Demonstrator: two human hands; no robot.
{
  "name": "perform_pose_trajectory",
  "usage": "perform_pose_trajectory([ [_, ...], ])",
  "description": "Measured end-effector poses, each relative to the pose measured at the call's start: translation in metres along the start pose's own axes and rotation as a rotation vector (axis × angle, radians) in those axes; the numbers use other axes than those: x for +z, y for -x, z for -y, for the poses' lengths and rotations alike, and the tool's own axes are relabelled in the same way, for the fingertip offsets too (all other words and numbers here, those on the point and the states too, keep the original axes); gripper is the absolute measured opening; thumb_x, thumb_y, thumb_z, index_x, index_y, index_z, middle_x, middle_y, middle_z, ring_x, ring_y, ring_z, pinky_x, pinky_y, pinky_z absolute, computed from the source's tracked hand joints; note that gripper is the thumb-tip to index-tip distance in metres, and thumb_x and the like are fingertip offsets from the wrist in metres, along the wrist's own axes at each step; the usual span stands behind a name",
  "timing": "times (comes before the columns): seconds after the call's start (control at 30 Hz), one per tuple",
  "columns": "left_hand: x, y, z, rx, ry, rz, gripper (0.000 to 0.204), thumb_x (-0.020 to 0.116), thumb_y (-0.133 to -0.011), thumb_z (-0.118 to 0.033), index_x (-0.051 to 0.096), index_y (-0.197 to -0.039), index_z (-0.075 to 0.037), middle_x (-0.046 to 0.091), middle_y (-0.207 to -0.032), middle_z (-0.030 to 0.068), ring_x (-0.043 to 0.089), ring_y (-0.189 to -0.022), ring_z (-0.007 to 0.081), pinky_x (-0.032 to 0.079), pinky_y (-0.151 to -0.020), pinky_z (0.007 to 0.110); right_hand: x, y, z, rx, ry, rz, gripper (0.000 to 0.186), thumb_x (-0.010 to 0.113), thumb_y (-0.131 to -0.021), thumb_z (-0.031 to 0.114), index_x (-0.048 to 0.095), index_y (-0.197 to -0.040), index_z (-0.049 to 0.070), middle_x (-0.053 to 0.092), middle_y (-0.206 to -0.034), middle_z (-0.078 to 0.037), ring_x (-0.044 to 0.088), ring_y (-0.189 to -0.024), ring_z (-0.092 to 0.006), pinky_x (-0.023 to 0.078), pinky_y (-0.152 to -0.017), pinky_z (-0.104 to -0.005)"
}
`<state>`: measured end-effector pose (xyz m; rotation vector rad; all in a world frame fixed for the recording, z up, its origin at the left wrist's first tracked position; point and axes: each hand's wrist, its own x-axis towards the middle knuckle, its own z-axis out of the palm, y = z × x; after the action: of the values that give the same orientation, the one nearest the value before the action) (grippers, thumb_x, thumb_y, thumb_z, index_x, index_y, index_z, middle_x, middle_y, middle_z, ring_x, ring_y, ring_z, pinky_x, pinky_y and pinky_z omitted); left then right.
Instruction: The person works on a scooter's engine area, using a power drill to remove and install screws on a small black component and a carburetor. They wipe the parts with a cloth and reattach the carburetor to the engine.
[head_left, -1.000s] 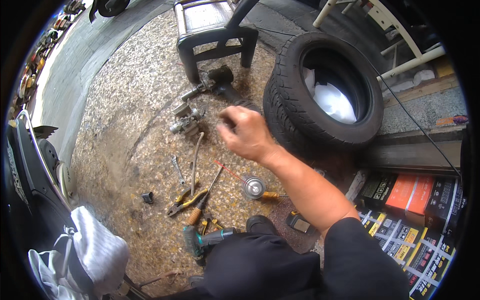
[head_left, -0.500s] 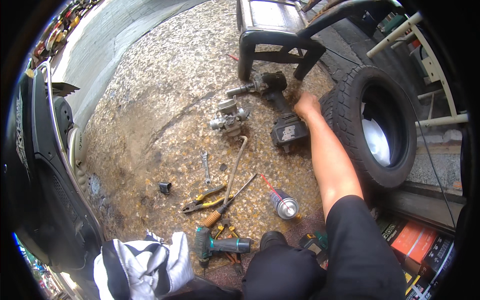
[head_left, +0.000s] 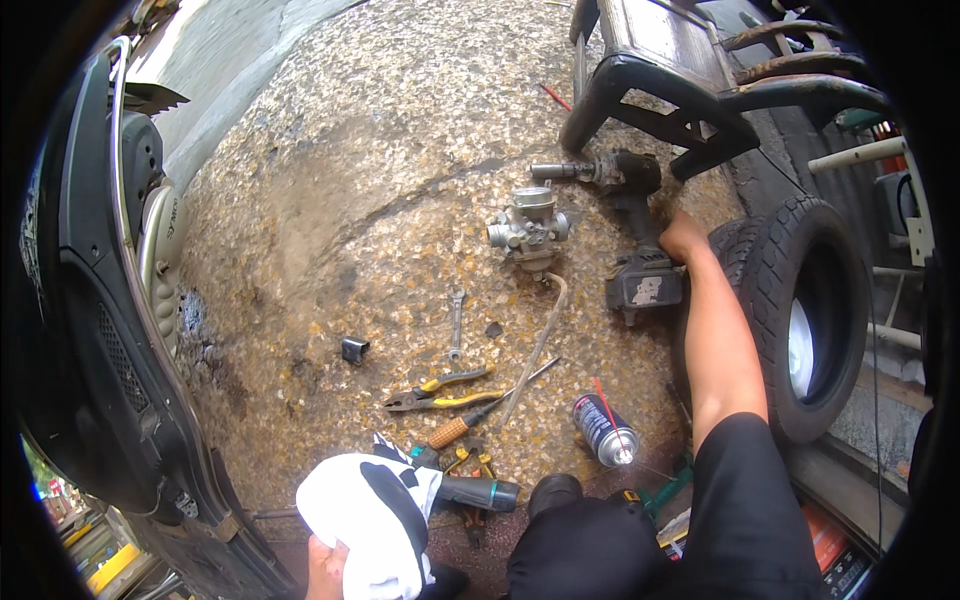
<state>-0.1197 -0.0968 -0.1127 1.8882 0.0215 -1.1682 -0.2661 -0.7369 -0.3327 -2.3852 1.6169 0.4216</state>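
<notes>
My right hand (head_left: 683, 238) reaches far out, low over the ground between the impact wrench and the tyres. Its fingers look curled, and what they hold, if anything, is hidden. Right beside it lies the black cordless impact wrench (head_left: 632, 205), a long socket on its nose and its battery toward me. My left hand (head_left: 325, 572) grips a white and black cloth (head_left: 365, 520) at the lower edge. Left of the wrench stands a metal carburetor (head_left: 530, 232) with a pale hose (head_left: 545, 340) running toward me.
A combination spanner (head_left: 457, 325), yellow-handled pliers (head_left: 440, 390), a screwdriver (head_left: 480, 415), a small black part (head_left: 354, 349) and a spray can (head_left: 606, 430) lie nearer me. Tyres (head_left: 815, 310) stand at right, a dark chair (head_left: 650, 75) beyond, a scooter (head_left: 110, 300) at left.
My view has swung, so the scene sits farther right. My left hand has come into sight with the cloth, which now covers part of the green-black power tool. The right hand stays beside the wrench.
</notes>
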Motion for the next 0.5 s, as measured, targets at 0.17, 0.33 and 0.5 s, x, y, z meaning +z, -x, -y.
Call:
perform_pose_trajectory([
  [0.17, 0.025, -0.010, -0.015, -0.077, -0.143, 0.081, 0.034, 0.050, -0.099, -0.024, 0.062, -0.113, 0.005, 0.070, -0.097, 0.0110, 0.067, -0.086, 0.0187, 0.054, -0.075, 0.033, -0.036, 0.027, 0.021, -0.001, -0.252, -0.283, 0.028, 0.064, -0.077, 0.019, 0.071, -0.096, 0.000, 0.070, -0.101, -0.024, 0.067, -0.095, -0.0412, 0.052, -0.084, -0.0445],
  [0.33, 0.053, -0.016, -0.030, 0.003, -0.133, 0.124, 0.030, 0.054, -0.098, -0.021, 0.063, -0.111, 0.004, 0.070, -0.097, 0.0101, 0.065, -0.089, 0.0181, 0.052, -0.079, 0.033, -0.110, 0.157, 0.090, -0.581, -1.422, 0.267, 0.004, 0.067, -0.082, 0.005, 0.065, -0.084, 0.002, 0.059, -0.070, -0.001, 0.053, -0.058, -0.0053, 0.041, -0.050, -0.0198],
  [0.5, 0.068, -0.017, -0.040, 0.078, 0.345, 0.168, 0.027, 0.059, -0.096, -0.016, 0.063, -0.114, 0.003, 0.069, -0.102, 0.0093, 0.066, -0.092, 0.0184, 0.053, -0.082, 0.034, -0.068, 0.314, 0.207, -1.171, -1.032, 1.197, 0.010, 0.069, -0.075, 0.007, 0.064, -0.080, 0.000, 0.064, -0.074, -0.011, 0.063, -0.072, -0.0231, 0.049, -0.065, -0.0378],
])
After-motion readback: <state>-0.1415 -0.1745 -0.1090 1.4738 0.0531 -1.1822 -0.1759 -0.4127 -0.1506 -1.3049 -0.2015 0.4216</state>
